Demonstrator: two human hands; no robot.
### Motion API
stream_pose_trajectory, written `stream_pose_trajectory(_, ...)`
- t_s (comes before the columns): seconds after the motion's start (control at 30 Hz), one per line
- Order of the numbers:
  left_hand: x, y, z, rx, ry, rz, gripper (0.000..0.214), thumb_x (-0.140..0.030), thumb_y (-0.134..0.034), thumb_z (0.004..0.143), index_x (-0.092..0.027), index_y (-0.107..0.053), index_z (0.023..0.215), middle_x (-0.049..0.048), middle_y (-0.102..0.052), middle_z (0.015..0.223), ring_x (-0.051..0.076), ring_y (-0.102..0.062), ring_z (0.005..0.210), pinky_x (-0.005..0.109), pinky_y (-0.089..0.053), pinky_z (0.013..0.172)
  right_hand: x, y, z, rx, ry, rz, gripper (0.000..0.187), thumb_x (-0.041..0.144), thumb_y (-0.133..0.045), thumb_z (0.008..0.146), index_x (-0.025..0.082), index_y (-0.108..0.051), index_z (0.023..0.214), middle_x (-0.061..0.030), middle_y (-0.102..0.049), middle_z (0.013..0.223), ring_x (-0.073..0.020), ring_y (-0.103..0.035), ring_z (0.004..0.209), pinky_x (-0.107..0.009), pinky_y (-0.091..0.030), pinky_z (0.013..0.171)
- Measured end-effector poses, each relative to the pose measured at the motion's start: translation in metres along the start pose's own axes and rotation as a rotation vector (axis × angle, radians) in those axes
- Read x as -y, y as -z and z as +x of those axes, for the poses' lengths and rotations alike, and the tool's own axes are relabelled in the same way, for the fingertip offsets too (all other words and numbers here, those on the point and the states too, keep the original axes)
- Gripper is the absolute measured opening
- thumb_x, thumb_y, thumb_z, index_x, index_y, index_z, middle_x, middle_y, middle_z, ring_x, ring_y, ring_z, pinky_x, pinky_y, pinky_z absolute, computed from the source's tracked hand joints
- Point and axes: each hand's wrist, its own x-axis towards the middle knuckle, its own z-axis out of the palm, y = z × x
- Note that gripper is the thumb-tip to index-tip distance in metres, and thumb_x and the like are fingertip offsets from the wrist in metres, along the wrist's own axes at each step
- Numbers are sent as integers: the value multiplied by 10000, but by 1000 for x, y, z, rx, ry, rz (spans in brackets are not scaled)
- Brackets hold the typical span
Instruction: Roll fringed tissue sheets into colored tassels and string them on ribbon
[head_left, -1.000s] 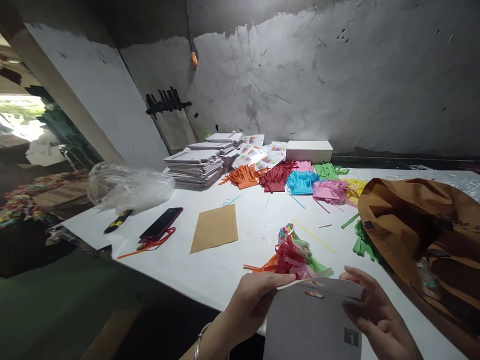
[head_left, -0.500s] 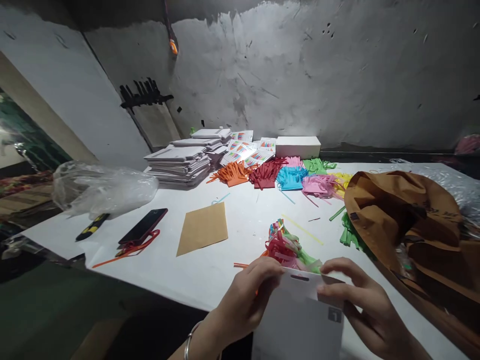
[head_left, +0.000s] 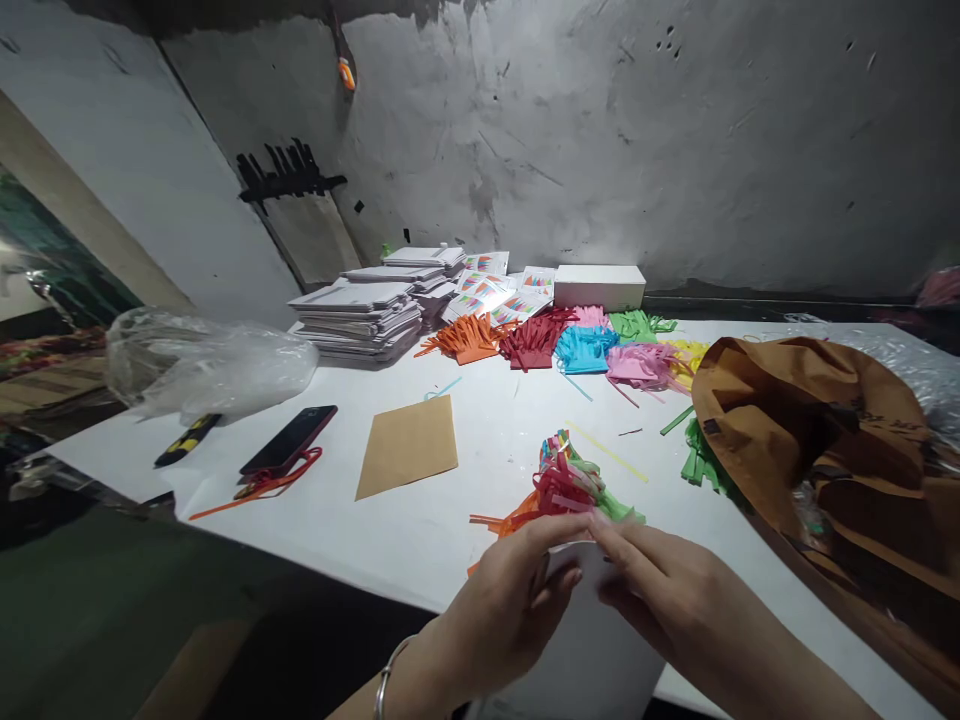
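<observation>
A white card packet (head_left: 581,655) hangs at the table's front edge, gripped at its top by both hands. My left hand (head_left: 517,595) is closed on the upper left part, thumb on the near face. My right hand (head_left: 667,590) pinches the upper right part, and its fingertips meet those of the left at the top edge. The hands cover most of that edge. Just beyond them lies a mixed bunch of coloured paper strips (head_left: 566,480), red, green and orange, partly hidden by my fingers.
Fringed paper bundles (head_left: 585,350) line the back, beside white stacks (head_left: 360,320) and a white box (head_left: 600,287). A brown card (head_left: 409,447), a phone (head_left: 291,440), a cutter knife (head_left: 187,440) and a plastic bag (head_left: 214,360) are on the left. Brown fabric (head_left: 810,430) covers the right.
My right hand has moved left along the packet's top edge to meet my left hand. The slot and the printed grey square on the packet are now out of sight.
</observation>
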Motion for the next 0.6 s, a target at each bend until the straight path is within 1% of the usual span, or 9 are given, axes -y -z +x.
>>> stream_pose_trajectory(0.07,0,0,3,-25,138,-167,409,-205,-595,980,-237,-484,1373,91,-687,1109,187,-658,932,252,-528,757,-2,-3,3,25,-26,87,574,72,-426,981,164,-330,1539,-147,-690,1117,-231,-698,944,-304,-597,718)
stream_pose_trajectory(0.1,-1,1,4,5,213,-229,367,-271,-616,978,-218,-525,1330,88,-683,1086,192,-643,927,259,-517,757,-4,-2,4,46,-47,136,553,90,-431,987,169,-352,1529,-143,-682,1113,-228,-695,958,-293,-596,721)
stream_pose_trajectory(0.17,-1,3,6,113,337,-281,295,-381,-605,982,-186,-607,1204,71,-671,1010,187,-602,871,270,-488,739,-7,1,6,99,-94,222,529,112,-454,984,182,-394,1505,-128,-670,1098,-211,-691,950,-268,-592,721)
stream_pose_trajectory(0.23,-1,5,7,178,410,-278,289,-432,-555,1001,-168,-635,1089,32,-631,876,160,-536,763,261,-447,680,-9,4,6,158,-129,256,543,118,-479,971,186,-397,1504,-120,-660,1103,-203,-685,946,-263,-591,733)
stream_pose_trajectory(0.33,-1,7,8,165,431,-243,301,-451,-528,1008,-166,-625,990,-7,-561,789,137,-453,689,247,-398,632,-11,4,6,163,-86,152,589,115,-459,961,162,-339,1536,-132,-653,1093,-220,-679,876,-299,-595,677)
stream_pose_trajectory(0.43,0,8,11,181,417,-254,313,-462,-526,1007,-170,-635,1029,13,-601,846,153,-496,736,257,-428,672,-13,0,6,135,-25,51,647,81,-414,937,152,-285,1566,-126,-656,1041,-218,-662,758,-307,-576,589)
stream_pose_trajectory(0.5,3,8,12,195,422,-287,341,-479,-534,1001,-171,-647,1092,42,-652,930,183,-559,823,282,-466,742,-15,0,7,136,-42,96,681,71,-434,912,176,-297,1570,-105,-655,1023,-194,-659,730,-274,-566,580)
stream_pose_trajectory(0.6,8,8,14,192,446,-341,405,-523,-553,982,-164,-666,1132,71,-696,995,216,-613,896,315,-499,793,-19,4,10,153,-108,225,672,101,-521,897,229,-384,1542,-71,-663,1003,-161,-667,736,-217,-559,607)
